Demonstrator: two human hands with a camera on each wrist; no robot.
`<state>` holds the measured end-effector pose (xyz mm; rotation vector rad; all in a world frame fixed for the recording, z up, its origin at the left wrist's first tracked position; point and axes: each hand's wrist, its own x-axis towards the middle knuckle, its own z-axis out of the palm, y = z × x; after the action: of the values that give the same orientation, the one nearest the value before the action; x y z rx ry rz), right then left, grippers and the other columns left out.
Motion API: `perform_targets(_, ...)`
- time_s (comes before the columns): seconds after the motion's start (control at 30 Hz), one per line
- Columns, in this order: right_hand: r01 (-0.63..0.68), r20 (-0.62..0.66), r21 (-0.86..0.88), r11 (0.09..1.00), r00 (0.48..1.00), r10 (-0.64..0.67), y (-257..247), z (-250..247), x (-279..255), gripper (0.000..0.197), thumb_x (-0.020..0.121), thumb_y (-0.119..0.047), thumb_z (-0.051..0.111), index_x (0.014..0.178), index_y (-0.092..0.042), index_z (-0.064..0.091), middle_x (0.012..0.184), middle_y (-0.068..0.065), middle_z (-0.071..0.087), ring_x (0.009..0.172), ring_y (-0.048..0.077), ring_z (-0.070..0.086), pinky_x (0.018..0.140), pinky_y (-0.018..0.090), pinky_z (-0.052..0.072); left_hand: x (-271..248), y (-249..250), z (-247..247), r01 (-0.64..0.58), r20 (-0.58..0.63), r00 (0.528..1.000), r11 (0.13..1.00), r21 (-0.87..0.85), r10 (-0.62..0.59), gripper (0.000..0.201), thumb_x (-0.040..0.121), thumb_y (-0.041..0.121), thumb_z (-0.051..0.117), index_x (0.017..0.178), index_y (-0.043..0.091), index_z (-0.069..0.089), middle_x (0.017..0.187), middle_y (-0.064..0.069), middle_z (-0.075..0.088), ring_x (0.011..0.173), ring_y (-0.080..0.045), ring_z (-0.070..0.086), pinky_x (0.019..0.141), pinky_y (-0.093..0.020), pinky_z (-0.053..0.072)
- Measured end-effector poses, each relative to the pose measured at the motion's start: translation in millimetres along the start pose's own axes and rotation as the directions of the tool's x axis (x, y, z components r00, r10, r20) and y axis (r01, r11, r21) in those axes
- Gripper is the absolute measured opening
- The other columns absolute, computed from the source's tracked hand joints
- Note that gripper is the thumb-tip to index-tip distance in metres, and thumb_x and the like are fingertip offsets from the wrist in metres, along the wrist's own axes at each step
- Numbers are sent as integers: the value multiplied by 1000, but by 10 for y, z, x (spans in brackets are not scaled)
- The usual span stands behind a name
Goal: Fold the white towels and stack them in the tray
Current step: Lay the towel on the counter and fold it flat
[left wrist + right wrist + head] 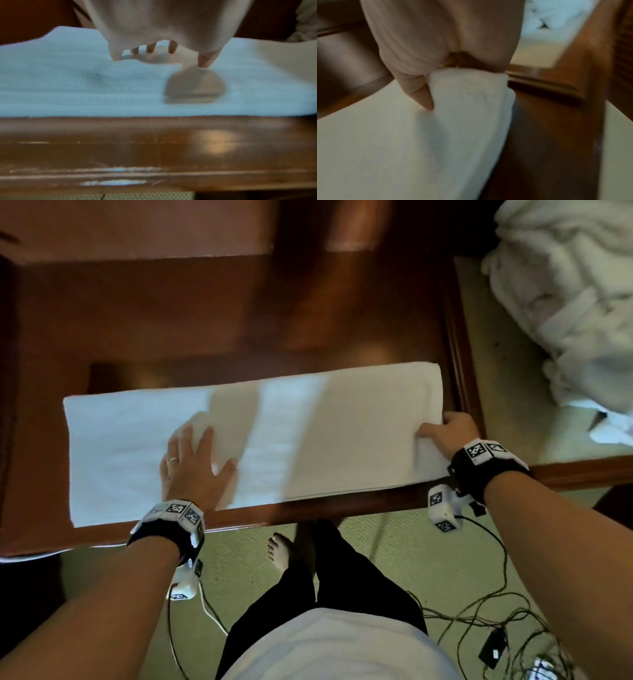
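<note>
A white towel [308,433] lies as a long folded strip across the near part of the wooden table [205,313]. My left hand [195,460] presses flat on it left of the middle, fingers spread. In the left wrist view the fingertips [204,60] touch the towel [85,83]. My right hand [448,433] grips the towel's right end, thumb on top and fingers curled under the edge. The right wrist view shows the towel end [467,94] pinched under the thumb [421,93]. No tray is in view.
A heap of unfolded white towels [575,302] lies on the floor at the right, past the table's raised right rim [459,344]. Cables [479,604] trail over the carpet near my bare foot [281,549]. The table's near edge [308,510] runs just below the towel.
</note>
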<state>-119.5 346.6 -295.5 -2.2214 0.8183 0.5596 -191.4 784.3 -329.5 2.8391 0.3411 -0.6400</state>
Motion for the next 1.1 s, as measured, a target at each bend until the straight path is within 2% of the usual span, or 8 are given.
perform_targets(0.1, 186, -96, -138, 973, 975, -200, -453, -310, 86, 16, 81, -24, 70, 92, -17, 60, 98, 7, 66, 88, 31, 63, 74, 36, 49, 1, 60, -109, -40, 19, 999, 998, 44, 39, 69, 95, 51, 55, 154, 21, 35, 165, -11, 19, 148, -37, 25, 113, -57, 32)
perform_targets(0.2, 319, -243, -374, 871, 872, -424, -1122, -751, 249, 21, 86, -29, 64, 92, -14, 50, 110, 13, 56, 96, 36, 57, 80, 41, 46, 34, 133, -249, -125, 64, 991, 975, 185, 115, 67, 92, 48, 57, 151, 19, 44, 163, -14, 28, 142, -39, 37, 104, -56, 43)
perform_targets(0.3, 390, -325, -477, 788, 755, -570, -1737, -1098, 318, 28, 88, -27, 61, 105, -6, 53, 124, 19, 49, 107, 40, 52, 85, 46, 43, 61, 224, -373, -138, 69, 990, 957, 255, 124, 63, 97, 50, 51, 154, 26, 37, 166, -4, 23, 146, -29, 33, 110, -48, 40)
perform_targets(0.4, 414, -343, -498, 762, 713, -612, -2100, -1144, 259, 31, 88, -29, 61, 107, -6, 53, 124, 18, 49, 105, 40, 53, 79, 42, 40, 39, 292, -488, -143, 40, 990, 934, 328, 138, 57, 99, 53, 40, 152, 33, 35, 165, 5, 24, 146, -18, 34, 109, -40, 40)
perform_targets(0.6, 600, -52, -532, 597, 681, -731, -2170, -386, -428, 24, 81, -29, 65, 86, -20, 43, 88, 4, 48, 86, 38, 58, 67, 37, 39, 66, 269, -729, -117, -4, 993, 977, 179, 119, 40, 95, 44, 49, 130, 28, 61, 131, 3, 60, 123, -20, 56, 95, -39, 50)
perform_targets(0.8, 787, 326, -488, 378, 566, -758, -1713, 1009, -1287, 29, 83, -32, 65, 104, -15, 54, 104, 7, 55, 74, 39, 61, 58, 39, 42, 149, -107, -1056, -16, -276, 960, 978, -209, -43, 41, 93, 29, 60, 134, 25, 58, 120, -8, 60, 109, -36, 60, 95, -47, 44)
perform_targets(0.97, 773, 505, -525, 356, 620, -601, -1197, 1856, -1673, 38, 74, -30, 74, 105, -14, 57, 113, 10, 55, 97, 35, 59, 59, 41, 47, 194, -384, -921, -334, -196, 906, 919, 208, 374, 77, 63, 28, 80, 137, 22, 56, 126, -11, 58, 102, -36, 58, 85, -49, 47)
perform_targets(1.1, 742, 456, -533, 406, 656, -601, -970, 1886, -1586, 33, 73, -16, 73, 102, -11, 59, 120, 13, 57, 108, 35, 58, 60, 43, 54, 230, -312, -675, -640, 12, 721, 658, 398, 693, 89, 43, 29, 84, 129, 20, 65, 131, -13, 59, 110, -38, 58, 83, -50, 48)
